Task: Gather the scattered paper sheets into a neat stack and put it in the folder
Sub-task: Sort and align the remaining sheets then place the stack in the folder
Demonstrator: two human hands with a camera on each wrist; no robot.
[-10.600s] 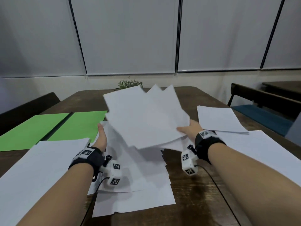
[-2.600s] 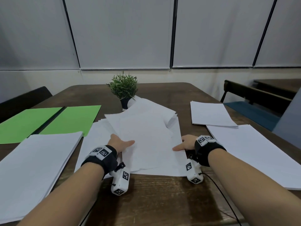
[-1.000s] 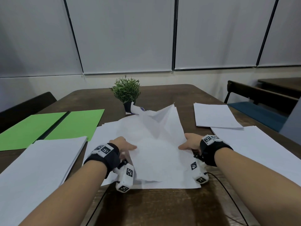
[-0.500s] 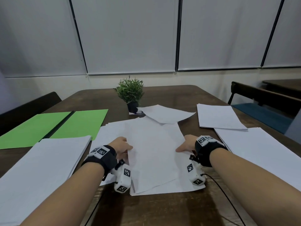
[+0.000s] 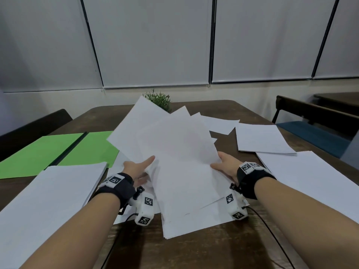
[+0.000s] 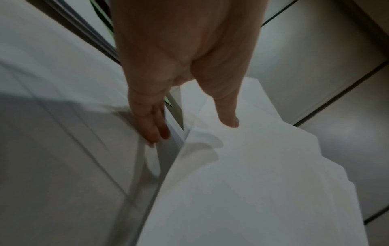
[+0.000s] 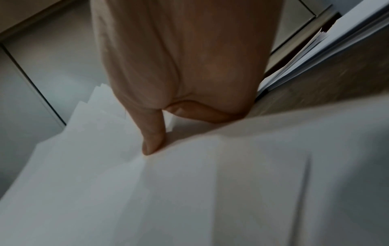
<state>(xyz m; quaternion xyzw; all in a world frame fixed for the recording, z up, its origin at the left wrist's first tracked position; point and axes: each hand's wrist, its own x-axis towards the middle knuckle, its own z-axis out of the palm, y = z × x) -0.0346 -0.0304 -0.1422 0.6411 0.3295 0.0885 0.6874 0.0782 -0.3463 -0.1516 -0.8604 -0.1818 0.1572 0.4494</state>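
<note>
A loose, fanned bundle of white paper sheets (image 5: 174, 152) is tilted up off the brown table (image 5: 204, 249), with its near edges low by the table. My left hand (image 5: 143, 167) pinches its left edge, thumb (image 6: 227, 116) on top and fingers (image 6: 155, 129) underneath. On the right edge, my right hand (image 5: 219, 164) grips with the thumb (image 7: 153, 141) on top and the fingers curled below. The open green folder (image 5: 58, 150) lies flat at the far left. One loose sheet (image 5: 221, 123) lies behind the bundle.
A thick white paper stack (image 5: 48, 200) lies at the front left. Two more stacks (image 5: 314, 181) (image 5: 262, 138) lie on the right. A small potted plant (image 5: 159, 100) stands behind the raised sheets, and dark chairs (image 5: 310, 117) flank the table.
Half a second ago the sheets lay flat under both hands. Both hands have now lifted the bundle, and its far end stands up in front of the plant.
</note>
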